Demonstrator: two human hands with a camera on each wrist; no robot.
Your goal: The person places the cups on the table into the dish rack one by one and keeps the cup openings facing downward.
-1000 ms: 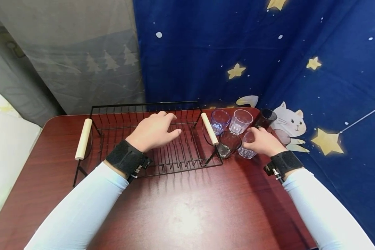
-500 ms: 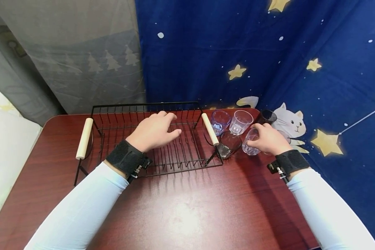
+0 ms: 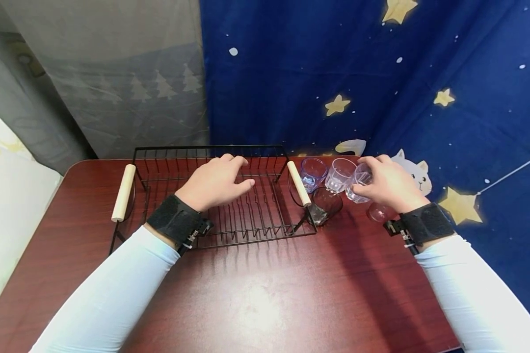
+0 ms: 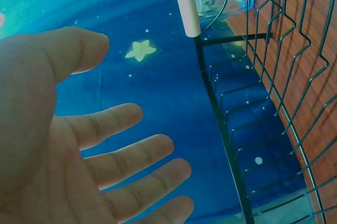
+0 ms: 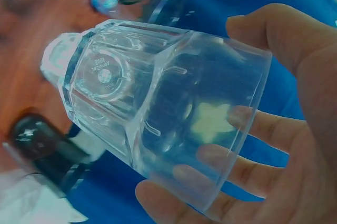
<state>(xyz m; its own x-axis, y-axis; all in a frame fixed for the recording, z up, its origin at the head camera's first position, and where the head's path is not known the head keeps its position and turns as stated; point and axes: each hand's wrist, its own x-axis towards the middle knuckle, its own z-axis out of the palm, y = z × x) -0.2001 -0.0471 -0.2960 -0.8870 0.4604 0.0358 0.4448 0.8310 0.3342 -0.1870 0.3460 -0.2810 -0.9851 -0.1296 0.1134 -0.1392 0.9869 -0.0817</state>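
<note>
My right hand [image 3: 390,181] holds a clear faceted drinking glass [image 3: 357,190] by its rim end, thumb on one side and fingers on the other. In the right wrist view that glass [image 5: 152,98] is tilted, its base away from the palm. My left hand [image 3: 214,184] hovers over a black wire rack with wooden handles [image 3: 298,184]. Its fingers [image 4: 131,158] are spread and hold nothing. Close to the held glass are a pink-rimmed clear glass [image 3: 339,177], a blue-rimmed glass [image 3: 312,175] and a smoky grey glass [image 3: 327,206].
A reddish glass [image 3: 380,212] stands partly hidden below my right hand. A black glass [image 5: 47,148] shows in the right wrist view; my hand covers it in the head view. The brown table [image 3: 265,289] meets a blue curtain [image 3: 282,78] behind and at the right.
My right hand has taken hold of the clear glass and carried it up and slightly right, away from its spot beside the smoky glass. The left hand has stayed nearly still.
</note>
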